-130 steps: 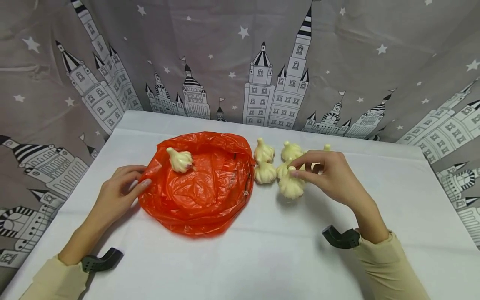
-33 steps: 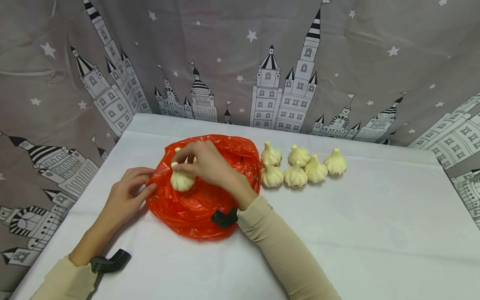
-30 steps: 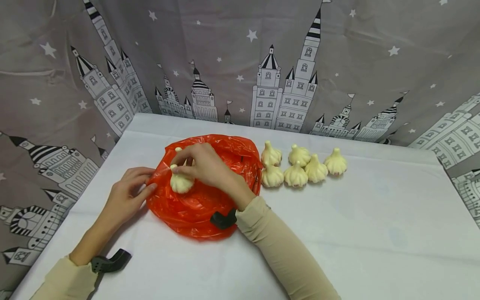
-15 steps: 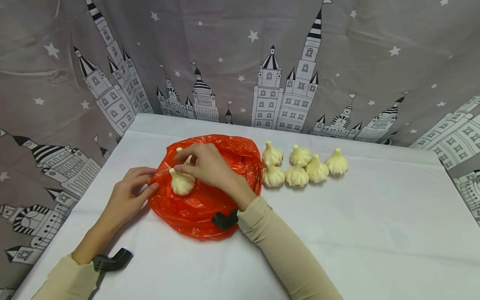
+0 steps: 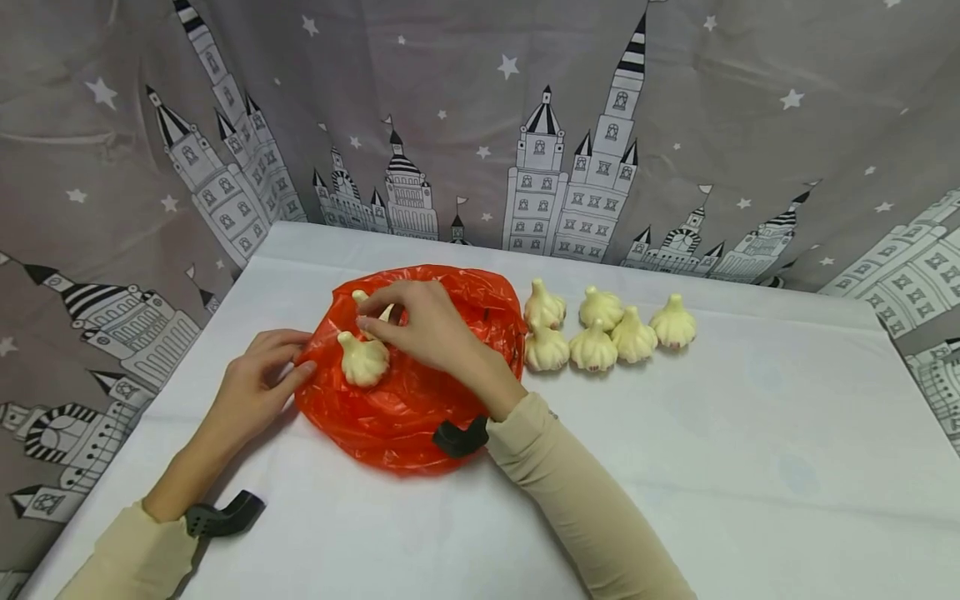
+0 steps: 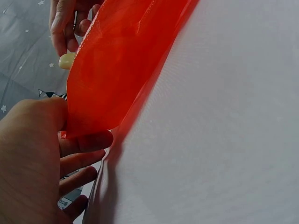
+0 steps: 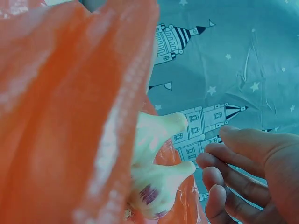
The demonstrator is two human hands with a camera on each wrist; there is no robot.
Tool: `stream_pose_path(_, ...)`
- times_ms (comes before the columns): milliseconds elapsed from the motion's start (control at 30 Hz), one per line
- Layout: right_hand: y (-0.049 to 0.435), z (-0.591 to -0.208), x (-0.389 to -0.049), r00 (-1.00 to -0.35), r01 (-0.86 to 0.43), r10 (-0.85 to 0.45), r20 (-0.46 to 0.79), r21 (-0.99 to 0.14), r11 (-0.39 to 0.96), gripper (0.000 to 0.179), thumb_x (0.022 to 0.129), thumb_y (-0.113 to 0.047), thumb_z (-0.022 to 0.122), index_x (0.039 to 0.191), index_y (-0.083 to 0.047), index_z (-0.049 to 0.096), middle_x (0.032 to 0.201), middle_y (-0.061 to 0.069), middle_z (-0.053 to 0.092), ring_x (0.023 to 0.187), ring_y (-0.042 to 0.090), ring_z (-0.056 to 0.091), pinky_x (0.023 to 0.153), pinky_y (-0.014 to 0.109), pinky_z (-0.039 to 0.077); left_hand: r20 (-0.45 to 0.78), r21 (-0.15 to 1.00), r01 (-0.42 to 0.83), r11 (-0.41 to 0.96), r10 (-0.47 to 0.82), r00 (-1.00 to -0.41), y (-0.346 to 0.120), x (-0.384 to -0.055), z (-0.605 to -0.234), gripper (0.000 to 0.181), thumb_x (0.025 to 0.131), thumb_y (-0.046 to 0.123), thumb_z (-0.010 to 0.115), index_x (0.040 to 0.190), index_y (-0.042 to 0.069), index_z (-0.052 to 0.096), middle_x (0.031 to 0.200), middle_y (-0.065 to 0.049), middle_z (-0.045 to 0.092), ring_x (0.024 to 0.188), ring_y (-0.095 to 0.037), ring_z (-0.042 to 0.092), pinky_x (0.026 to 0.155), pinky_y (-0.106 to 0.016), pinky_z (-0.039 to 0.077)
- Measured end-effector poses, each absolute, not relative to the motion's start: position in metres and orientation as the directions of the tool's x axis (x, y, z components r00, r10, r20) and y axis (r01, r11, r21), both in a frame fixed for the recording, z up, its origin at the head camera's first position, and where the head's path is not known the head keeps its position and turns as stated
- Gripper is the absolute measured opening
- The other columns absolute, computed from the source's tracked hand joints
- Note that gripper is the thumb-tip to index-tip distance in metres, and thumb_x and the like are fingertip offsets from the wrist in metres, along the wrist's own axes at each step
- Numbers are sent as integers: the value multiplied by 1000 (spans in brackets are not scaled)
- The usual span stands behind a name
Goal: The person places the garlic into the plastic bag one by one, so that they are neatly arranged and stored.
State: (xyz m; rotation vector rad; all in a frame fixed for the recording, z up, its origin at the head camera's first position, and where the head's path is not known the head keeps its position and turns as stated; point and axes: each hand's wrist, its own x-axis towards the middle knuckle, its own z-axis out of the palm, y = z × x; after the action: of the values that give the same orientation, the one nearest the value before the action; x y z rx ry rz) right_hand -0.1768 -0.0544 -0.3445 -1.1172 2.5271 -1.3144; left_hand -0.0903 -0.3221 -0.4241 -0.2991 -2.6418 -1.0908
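Observation:
A red plastic bag (image 5: 375, 446) lies with its mouth spread wide on the white-covered table. My left hand (image 5: 251, 387) pinches its left edge between thumb and index finger, the other fingers lying loose, as the left wrist view confirms. Inside the bag sit two garlic bulbs: the nearer garlic bulb (image 5: 365, 361) shows whole, while the farther garlic bulb (image 5: 361, 297) is partly covered by my right hand (image 5: 420, 321). That hand hovers over the bag with relaxed fingers. From the right wrist, a gap shows between its fingertips and the stem of the lower garlic bulb (image 7: 154, 191).
Several more garlic bulbs (image 5: 592, 346) stand in a cluster right of the bag, one of them touching or nearly touching its edge. Behind the table (image 5: 750, 458) hangs a grey curtain (image 5: 450, 75) printed with castles and stars. Each wrist wears a dark camera mount (image 5: 225, 514).
My right hand brought a garlic bulb from the cluster into the bag, lowered it beside the first one, let go and drew back slightly right. The left hand kept its hold.

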Motion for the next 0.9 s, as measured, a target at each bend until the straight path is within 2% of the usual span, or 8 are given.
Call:
stream_pose_path(333, -42, -347, -175, -748, -562, -614, 250, -731, 387, 20, 99, -24, 75, 114, -13, 81, 103, -3, 78, 83, 7, 64, 74, 19, 51, 304, 672, 268, 690, 73, -950, -320, -91, -423, 8, 96, 5, 74, 102, 3, 78, 132, -13, 67, 126, -18, 50, 99, 4, 33)
stream_pose_path(433, -37, -346, -175, -753, -551, -612, 241, -740, 385, 20, 99, -23, 75, 115, -12, 81, 106, -2, 79, 84, 7, 64, 75, 21, 53, 300, 673, 264, 691, 71, -951, -320, -91, -423, 8, 97, 5, 73, 102, 3, 78, 133, -13, 67, 126, -14, 50, 99, 4, 33)
stream_pose_path(633, -25, -346, -173, -755, -551, -605, 252, -744, 378, 19, 99, -22, 75, 113, -12, 81, 102, -2, 79, 79, 10, 65, 68, 21, 52, 309, 658, 274, 701, 80, -948, -321, -91, -425, 7, 98, 7, 72, 102, 3, 77, 133, -14, 67, 125, 8, 44, 98, 3, 33)
stream_pose_path(733, -18, -348, -173, -756, -555, -604, 254, -738, 384, 19, 99, -21, 75, 114, -11, 81, 102, -2, 78, 78, 10, 65, 68, 21, 51, 318, 650, 282, 705, 84, -944, -321, -91, -425, 7, 98, 6, 72, 102, 3, 77, 132, -14, 67, 125, 5, 44, 98, 3, 32)
stream_pose_path(900, -7, -348, -173, -761, -551, -597, 255, -739, 387, 20, 99, -22, 76, 115, -11, 81, 100, -3, 78, 80, 10, 65, 68, 22, 50, 328, 653, 288, 701, 81, -941, -322, -92, -426, 8, 95, 3, 74, 103, 3, 78, 131, -15, 67, 125, -7, 48, 98, 4, 32)
